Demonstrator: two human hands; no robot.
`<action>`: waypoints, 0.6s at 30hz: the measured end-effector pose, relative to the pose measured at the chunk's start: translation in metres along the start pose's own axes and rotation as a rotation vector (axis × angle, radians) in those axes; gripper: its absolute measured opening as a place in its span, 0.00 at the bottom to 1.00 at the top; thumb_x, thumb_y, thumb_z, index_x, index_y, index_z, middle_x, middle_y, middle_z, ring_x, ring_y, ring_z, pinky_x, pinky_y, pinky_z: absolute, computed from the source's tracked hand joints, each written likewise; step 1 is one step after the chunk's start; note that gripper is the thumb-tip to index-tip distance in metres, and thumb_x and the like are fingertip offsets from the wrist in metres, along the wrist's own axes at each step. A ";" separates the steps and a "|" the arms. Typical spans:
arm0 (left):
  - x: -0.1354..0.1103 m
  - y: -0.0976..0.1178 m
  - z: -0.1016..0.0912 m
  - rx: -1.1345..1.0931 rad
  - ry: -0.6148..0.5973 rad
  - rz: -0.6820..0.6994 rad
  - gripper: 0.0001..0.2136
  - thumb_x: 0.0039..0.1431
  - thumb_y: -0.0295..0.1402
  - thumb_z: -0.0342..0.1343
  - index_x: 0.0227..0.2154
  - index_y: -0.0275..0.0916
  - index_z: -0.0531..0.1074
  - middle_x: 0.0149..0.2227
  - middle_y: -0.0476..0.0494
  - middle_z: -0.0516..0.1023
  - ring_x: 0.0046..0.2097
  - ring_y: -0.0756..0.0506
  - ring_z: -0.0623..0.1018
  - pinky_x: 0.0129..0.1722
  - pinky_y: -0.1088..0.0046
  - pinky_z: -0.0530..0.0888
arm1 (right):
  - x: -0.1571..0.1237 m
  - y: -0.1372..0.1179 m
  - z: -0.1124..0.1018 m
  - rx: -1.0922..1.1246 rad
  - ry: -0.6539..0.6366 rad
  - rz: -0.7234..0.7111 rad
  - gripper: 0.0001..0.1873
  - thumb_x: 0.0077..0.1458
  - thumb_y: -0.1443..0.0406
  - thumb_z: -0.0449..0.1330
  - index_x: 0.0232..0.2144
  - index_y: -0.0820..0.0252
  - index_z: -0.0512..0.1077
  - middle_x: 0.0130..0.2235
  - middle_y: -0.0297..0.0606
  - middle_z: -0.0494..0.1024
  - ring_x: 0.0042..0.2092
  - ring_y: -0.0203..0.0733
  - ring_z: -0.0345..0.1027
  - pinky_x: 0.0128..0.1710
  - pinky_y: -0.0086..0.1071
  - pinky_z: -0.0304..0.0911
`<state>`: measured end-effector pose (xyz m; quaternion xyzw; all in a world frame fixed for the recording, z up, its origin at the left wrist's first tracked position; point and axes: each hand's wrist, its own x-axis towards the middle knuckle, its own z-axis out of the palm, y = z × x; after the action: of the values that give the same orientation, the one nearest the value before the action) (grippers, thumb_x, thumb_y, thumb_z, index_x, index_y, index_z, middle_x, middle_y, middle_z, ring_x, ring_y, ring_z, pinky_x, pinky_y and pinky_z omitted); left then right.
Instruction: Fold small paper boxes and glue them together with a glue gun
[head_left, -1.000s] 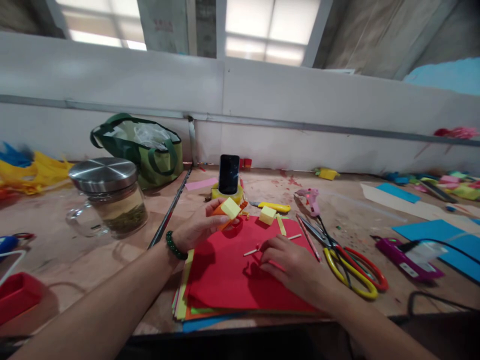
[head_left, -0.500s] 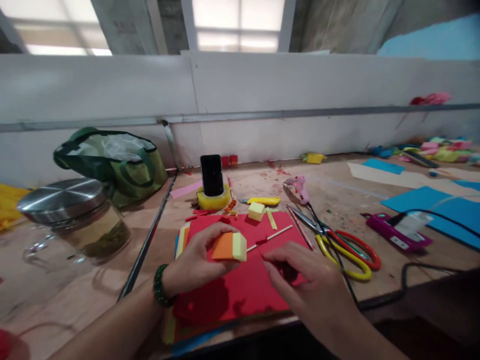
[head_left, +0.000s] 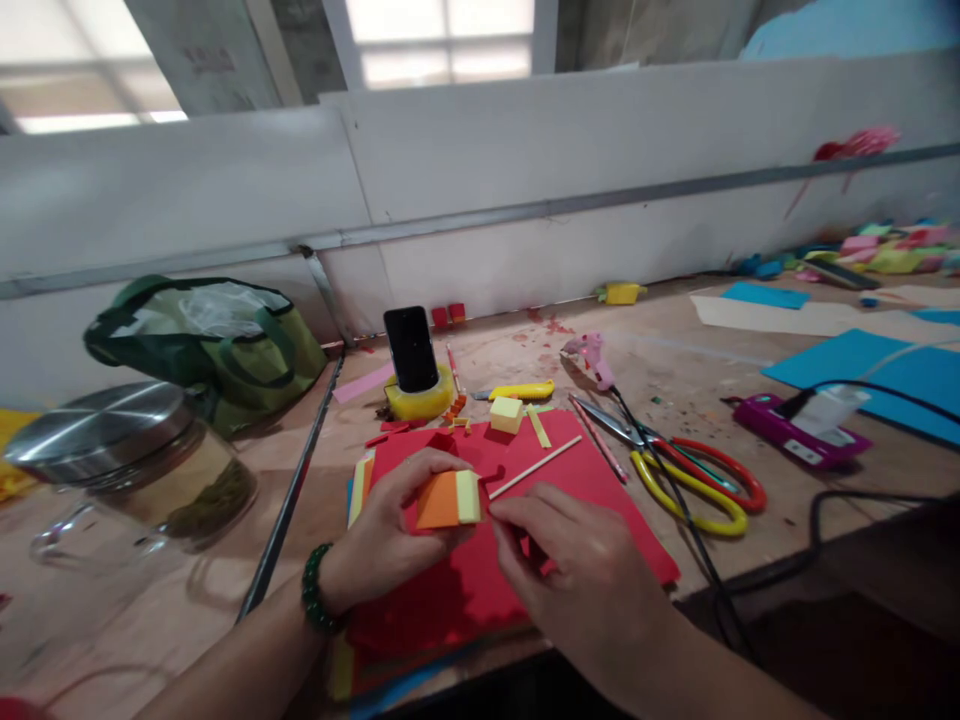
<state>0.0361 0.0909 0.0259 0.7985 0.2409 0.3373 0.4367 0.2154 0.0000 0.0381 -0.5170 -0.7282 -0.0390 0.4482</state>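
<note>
My left hand (head_left: 390,535) is closed round a small paper block (head_left: 448,498) with an orange face and a pale yellow side, held just above a red paper sheet (head_left: 592,480). My right hand (head_left: 574,575) is close beside the block, fingers pinched at its right edge near the lower end of a thin pale stick (head_left: 534,467) lying on the sheet. What the pinch holds is hidden. A pale yellow cube (head_left: 507,414) rests at the sheet's far edge. A green bead bracelet (head_left: 313,601) circles my left wrist.
Yellow and red scissors (head_left: 694,485) lie right of the sheet. Behind it are a phone (head_left: 411,347) in a yellow tape roll, a yellow knife (head_left: 521,390) and a pink glue gun (head_left: 591,353). A glass jar (head_left: 142,470) and green bag (head_left: 210,335) stand left. A purple device (head_left: 802,435) and blue paper (head_left: 892,375) lie right.
My left hand has drawn the block down and nearer to me, turning its orange face toward me. My right hand has left the stick and closed in on the block's right edge.
</note>
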 end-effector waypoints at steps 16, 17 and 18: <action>0.000 -0.004 -0.002 -0.133 -0.054 -0.091 0.20 0.52 0.30 0.64 0.48 0.42 0.67 0.46 0.44 0.71 0.47 0.45 0.72 0.45 0.72 0.70 | 0.002 0.000 0.001 0.082 -0.116 -0.002 0.09 0.54 0.73 0.55 0.35 0.61 0.73 0.30 0.38 0.76 0.30 0.38 0.70 0.31 0.29 0.67; 0.000 -0.004 -0.003 -0.177 -0.071 -0.122 0.21 0.52 0.30 0.65 0.48 0.42 0.67 0.45 0.44 0.71 0.45 0.45 0.72 0.44 0.73 0.70 | 0.002 -0.001 -0.001 0.085 -0.125 -0.002 0.09 0.54 0.73 0.56 0.36 0.61 0.73 0.32 0.39 0.76 0.31 0.38 0.70 0.32 0.29 0.68; 0.000 -0.004 -0.004 -0.226 -0.088 -0.154 0.21 0.51 0.31 0.65 0.48 0.42 0.67 0.45 0.45 0.71 0.44 0.46 0.72 0.42 0.74 0.71 | 0.002 -0.003 -0.004 0.085 -0.131 -0.002 0.09 0.54 0.72 0.57 0.38 0.60 0.72 0.33 0.38 0.76 0.32 0.39 0.70 0.33 0.30 0.68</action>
<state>0.0331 0.0948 0.0241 0.7375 0.2425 0.2923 0.5585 0.2156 -0.0018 0.0431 -0.4983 -0.7574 0.0256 0.4212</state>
